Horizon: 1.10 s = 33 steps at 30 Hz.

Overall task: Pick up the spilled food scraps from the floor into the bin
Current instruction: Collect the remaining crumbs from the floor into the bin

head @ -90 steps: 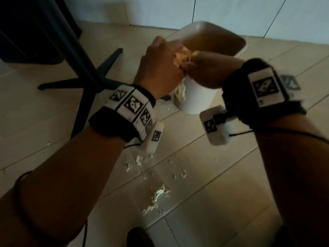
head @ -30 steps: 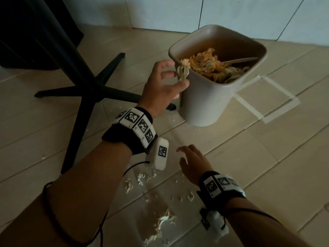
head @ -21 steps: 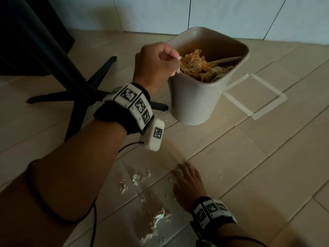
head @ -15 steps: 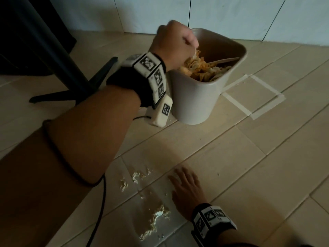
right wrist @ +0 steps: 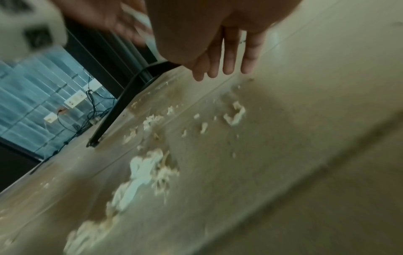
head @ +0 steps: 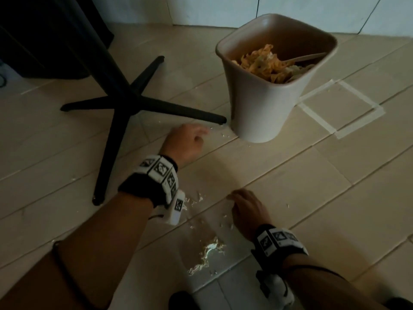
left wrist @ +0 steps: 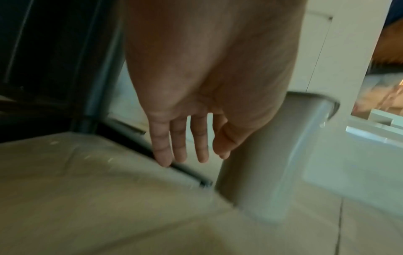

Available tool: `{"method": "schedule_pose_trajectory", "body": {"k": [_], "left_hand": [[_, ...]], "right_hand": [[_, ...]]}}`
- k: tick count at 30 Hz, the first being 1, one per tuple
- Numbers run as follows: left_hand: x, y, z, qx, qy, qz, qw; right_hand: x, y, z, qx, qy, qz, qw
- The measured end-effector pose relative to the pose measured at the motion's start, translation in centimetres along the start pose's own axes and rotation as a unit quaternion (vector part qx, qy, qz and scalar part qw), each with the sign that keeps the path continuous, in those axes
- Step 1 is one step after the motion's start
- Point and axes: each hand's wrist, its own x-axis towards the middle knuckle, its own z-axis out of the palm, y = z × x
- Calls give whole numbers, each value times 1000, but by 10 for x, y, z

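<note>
A beige bin (head: 263,104) stands on the tiled floor, holding orange-white food scraps (head: 263,63) and a pale spoon-like utensil (head: 301,58). My left hand (head: 185,139) hovers low over the floor just left of the bin's base, empty, fingers straight in the left wrist view (left wrist: 181,148), where the bin (left wrist: 272,155) rises beside it. My right hand (head: 245,209) lies open near small crumbs (head: 225,222). A larger whitish smear of scraps (head: 207,253) lies nearer me; the right wrist view shows that smear (right wrist: 141,170) below my straight fingers (right wrist: 229,60).
A black stand with splayed legs (head: 125,101) sits left of the bin, one leg tip close to my left hand. A dark cabinet (head: 44,30) is at the far left. Tape marks (head: 339,108) lie right of the bin. More crumbs (head: 194,199) lie beside my left wrist.
My left hand has come down from the bin's rim to the floor beside the bin's base and no longer holds scraps. My right hand stays open on the floor.
</note>
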Motion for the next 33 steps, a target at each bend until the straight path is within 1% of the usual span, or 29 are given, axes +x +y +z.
{"method": "schedule_pose_trajectory", "body": {"k": [2,4,6,8,10,11,13,14,15,16,17,18,19,21,22,23,24,25,26,28,29,30,31,33], "left_hand": [[-24,-30,28,56,-82,-46,994],[-46,-48,54,96,-147,-88,980],[-69,-54,76,122,-186,-123,967],[-96,-57,99,140,-202,-125,961],[-127,-53,117,168,-201,-82,962],[-140,-51,123,165,-197,-54,965],[-160,-49,129,100,-178,-12,979],[-166,-49,128,61,-155,-3,986],[-169,-52,124,42,-123,-5,991],[-171,-58,120,42,-84,-17,995],[-171,-67,115,50,-49,-44,997],[-170,-78,109,58,-19,-79,995],[-168,-88,103,59,-2,-119,991],[-163,-103,97,50,-8,-187,981],[-162,-107,99,50,-21,-205,977],[-161,-106,104,56,-35,-205,977],[-164,-101,110,61,-50,-192,978],[-169,-92,119,61,-66,-167,982],[-175,-81,129,56,-80,-131,987],[-189,-57,149,53,-118,-62,990],[-195,-45,153,48,-133,-40,989],[-198,-37,155,28,-141,-32,989],[-198,-30,152,-8,-137,-40,990],[-191,-27,141,-70,-97,-67,991]], "right_hand": [[15,-2,-5,-7,-15,17,1000],[28,-5,-5,-31,-41,39,998],[31,-11,-1,-67,-92,63,992],[22,-19,7,-97,-124,81,984],[4,-27,17,-106,-137,83,981],[-6,-31,23,-102,-147,75,981],[-24,-36,34,-77,-161,39,983],[-30,-36,37,-47,-150,22,987],[-33,-35,37,-9,-128,20,992],[-34,-33,33,22,-98,33,994],[-32,-28,30,39,-68,56,995],[-29,-20,24,41,-40,81,995],[-25,-11,18,32,-16,108,994],[-19,10,5,-2,14,170,985],[-18,20,-1,-14,14,208,978],[-19,30,-5,-17,10,243,970],[-22,38,-7,-20,5,264,964],[-27,43,-5,-28,3,268,963],[-34,46,-2,-41,-1,258,965],[-49,45,11,-64,-11,212,975],[-56,41,18,-70,-18,187,980],[-63,36,24,-74,-28,161,984],[-69,31,30,-76,-43,132,987],[-77,21,36,-72,-60,70,993]]}}
